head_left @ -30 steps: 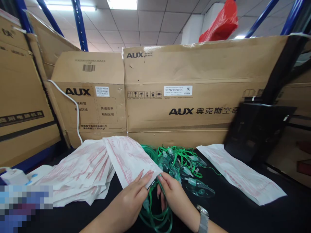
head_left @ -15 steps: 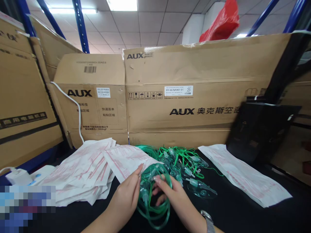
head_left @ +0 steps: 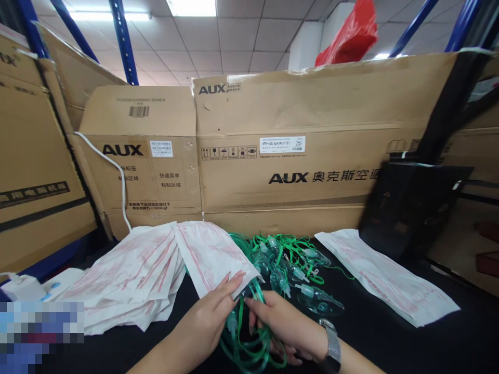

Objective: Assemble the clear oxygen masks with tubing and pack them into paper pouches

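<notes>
My left hand (head_left: pixel 212 314) grips the near end of a white paper pouch (head_left: pixel 214 254) with red print, its fingers lying over the edge. Looped green oxygen tubing (head_left: pixel 245 356) hangs from my right hand (head_left: pixel 283 319), whose fingers are closed around it. The upper loops of that tubing meet the pouch's near edge; whether any part is inside, I cannot tell. Within the bundle, a clear green connector (head_left: pixel 232 323) shows beside my left hand. Just beyond my hands lies a heap of clear green oxygen masks (head_left: pixel 278 275) with bright green straps (head_left: pixel 300 246).
Overlapping printed pouches (head_left: pixel 128 280) are piled at the left. Another pouch (head_left: pixel 385 278) lies at the right, near a black box (head_left: pixel 413 208). A loose mask (head_left: pixel 322 301) rests right of the heap. Cardboard panels (head_left: pixel 280 114) wall the back; a white adapter (head_left: pixel 25 288) sits far left.
The pouch's near end has come down toward me, under my left hand's fingers. My right hand has moved slightly right and down, and the tubing bundle has shifted lower, against the pouch's edge.
</notes>
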`<state>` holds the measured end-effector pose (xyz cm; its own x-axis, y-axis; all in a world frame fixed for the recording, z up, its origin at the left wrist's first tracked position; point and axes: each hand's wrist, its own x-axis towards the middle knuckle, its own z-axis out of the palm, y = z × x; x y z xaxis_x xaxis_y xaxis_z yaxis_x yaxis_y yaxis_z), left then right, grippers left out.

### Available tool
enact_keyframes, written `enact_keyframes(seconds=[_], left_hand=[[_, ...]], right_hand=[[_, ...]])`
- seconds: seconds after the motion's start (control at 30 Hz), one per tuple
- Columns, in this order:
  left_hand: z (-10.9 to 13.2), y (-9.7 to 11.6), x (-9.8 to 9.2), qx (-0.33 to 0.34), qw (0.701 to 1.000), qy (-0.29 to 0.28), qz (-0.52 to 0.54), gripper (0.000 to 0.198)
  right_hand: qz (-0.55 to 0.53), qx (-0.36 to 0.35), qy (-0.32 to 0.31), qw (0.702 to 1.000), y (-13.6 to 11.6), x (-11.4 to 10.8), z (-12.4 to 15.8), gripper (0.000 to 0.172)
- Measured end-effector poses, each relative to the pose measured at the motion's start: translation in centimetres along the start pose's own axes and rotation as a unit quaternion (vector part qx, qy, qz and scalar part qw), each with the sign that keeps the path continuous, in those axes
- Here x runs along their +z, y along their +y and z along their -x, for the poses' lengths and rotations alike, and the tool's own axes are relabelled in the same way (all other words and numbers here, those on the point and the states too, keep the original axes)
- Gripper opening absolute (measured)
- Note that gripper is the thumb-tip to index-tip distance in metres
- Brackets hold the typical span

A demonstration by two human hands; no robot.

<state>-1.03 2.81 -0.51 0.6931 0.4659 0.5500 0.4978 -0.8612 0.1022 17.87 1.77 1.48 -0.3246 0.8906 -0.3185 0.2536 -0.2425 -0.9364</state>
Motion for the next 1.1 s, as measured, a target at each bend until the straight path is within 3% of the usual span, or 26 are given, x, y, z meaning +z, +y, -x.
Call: enact_keyframes(seconds=[0.23, 0.4, 0.5, 0.67, 0.83, 0.93, 1.1], left_hand=[[-0.2, 0.1, -0.3, 0.004, 0.999, 0.029, -0.027, 0.056], [-0.1, 0.4, 0.2, 0.003, 0.998, 0.035, -0.054, 0.051], [0.0, 0.3, 0.6, -0.019, 0.996, 0.067, -0.064, 0.049], [-0.2, 0.0, 0.6, -0.082, 0.989, 0.109, -0.06, 0.049], [-0.2, 0.0, 0.6, -0.102, 0.988, 0.11, -0.042, 0.047], [-0.2, -0.2, 0.7, -0.097, 0.99, 0.098, -0.031, 0.047], [-0.2, -0.4, 0.6, -0.067, 0.989, 0.122, -0.048, 0.052]], right_hand=[[-0.256, -0.053, 0.104, 0.96, -0.2, -0.9, -1.2, 0.035], [-0.297, -0.05, 0.139, 0.944, -0.3, -0.6, -1.1, 0.034], [-0.284, -0.026, 0.099, 0.953, -0.8, -0.2, -0.5, 0.035], [-0.267, -0.063, -0.03, 0.961, -1.7, -0.3, 0.8, 0.038], [-0.172, 0.006, -0.155, 0.973, -1.6, -0.8, 1.1, 0.044], [-0.201, 0.009, -0.158, 0.967, -1.1, -0.6, 0.9, 0.045], [-0.296, -0.064, -0.077, 0.95, -0.4, 0.0, 0.2, 0.029]])
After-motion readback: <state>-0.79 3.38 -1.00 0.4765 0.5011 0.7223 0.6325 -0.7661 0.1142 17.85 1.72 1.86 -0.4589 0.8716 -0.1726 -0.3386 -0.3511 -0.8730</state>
